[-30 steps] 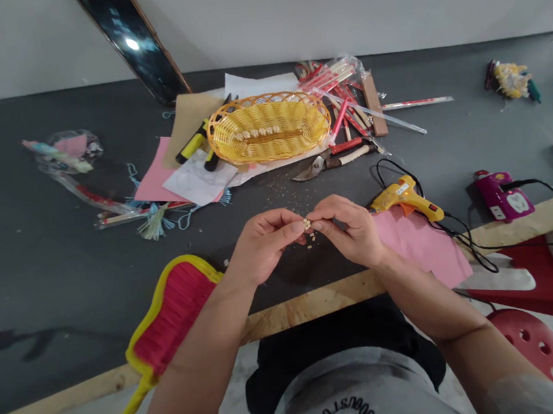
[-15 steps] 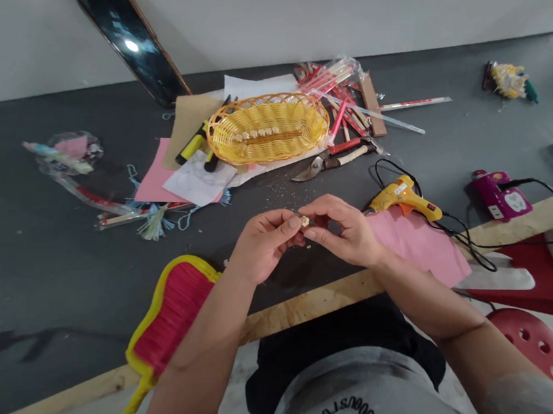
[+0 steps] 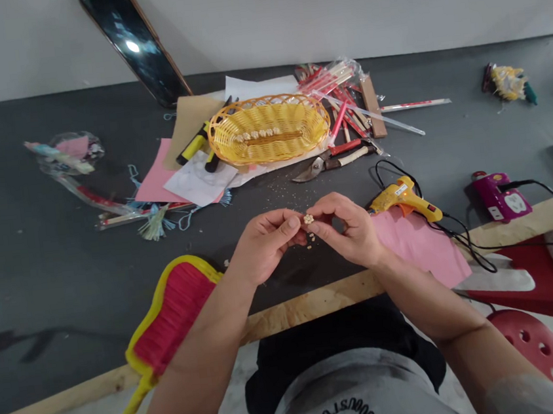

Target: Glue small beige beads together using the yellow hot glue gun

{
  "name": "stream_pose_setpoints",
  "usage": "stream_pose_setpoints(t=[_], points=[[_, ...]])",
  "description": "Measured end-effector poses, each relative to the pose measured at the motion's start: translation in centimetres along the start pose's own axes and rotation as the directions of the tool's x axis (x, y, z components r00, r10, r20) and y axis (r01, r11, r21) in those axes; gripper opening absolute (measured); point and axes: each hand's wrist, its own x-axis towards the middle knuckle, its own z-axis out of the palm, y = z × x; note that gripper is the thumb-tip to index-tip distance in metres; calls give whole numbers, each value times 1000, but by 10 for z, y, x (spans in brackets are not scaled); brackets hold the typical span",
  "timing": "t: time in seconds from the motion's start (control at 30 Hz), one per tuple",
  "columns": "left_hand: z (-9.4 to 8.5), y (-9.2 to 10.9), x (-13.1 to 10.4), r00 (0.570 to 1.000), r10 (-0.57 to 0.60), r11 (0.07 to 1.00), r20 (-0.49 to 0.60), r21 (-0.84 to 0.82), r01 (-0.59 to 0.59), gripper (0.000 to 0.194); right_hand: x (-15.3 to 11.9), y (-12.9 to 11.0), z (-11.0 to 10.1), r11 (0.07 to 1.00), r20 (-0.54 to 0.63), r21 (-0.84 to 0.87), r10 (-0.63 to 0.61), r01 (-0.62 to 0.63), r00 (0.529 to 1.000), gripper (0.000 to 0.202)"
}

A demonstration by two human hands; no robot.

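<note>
The small pale flower shape (image 3: 309, 219) is between the person's two hands, just above the table (image 3: 65, 268). The left hand (image 3: 271, 246) and the right hand (image 3: 348, 231) both have thumb and finger nearly closed, pinching its edges. It looks very light, hard and bumpy. It could be easy to break, so a soft pinch on its sides with the fingertips seems best. Being so tiny, it might slip out if squeezed too hard.
</note>
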Motion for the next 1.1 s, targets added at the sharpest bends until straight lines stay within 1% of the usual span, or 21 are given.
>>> stream_pose_setpoints(t=[0.13, 0.3, 0.37, 0.47, 0.57, 0.8, 0.93, 1.1], points=[[0, 1, 0, 1000, -12, 1000, -10, 5, 12, 27, 0, 0, 0, 999, -3, 3, -32, 32, 999, 7], [-1, 1, 0, 1000, -17, 1000, -10, -5, 17, 26, -1, 1, 0, 999, 0, 24, -21, 21, 1000, 14], [-1, 0, 0, 1000, -15, 1000, -2, 0, 15, 25, -1, 2, 0, 999, 7, 30, -37, 37, 999, 16], [-2, 0, 0, 1000, -19, 1000, 4, 8, 19, 24, -1, 2, -1, 997, 23, 17, -71, 70, 997, 13], [-2, 0, 0, 1000, -14, 1000, 11, 9, 14, 26, 0, 2, -1, 997, 29, -2, -78, 78, 997, 12], [-1, 0, 0, 1000, 5, 999, -24, 51, -4, 26, -1, 3, -1, 994, 50, -29, -103, 104, 993, 14], [-1, 0, 0, 1000, 4, 999, -28, 51, -2, 26, -1, 3, -1, 994, 60, -40, -97, 99, 993, 14], [0, 0, 1, 1000, 12, 999, -20, 35, -11, 24, -1, 2, -1, 995, 47, -30, -91, 92, 995, 16]])
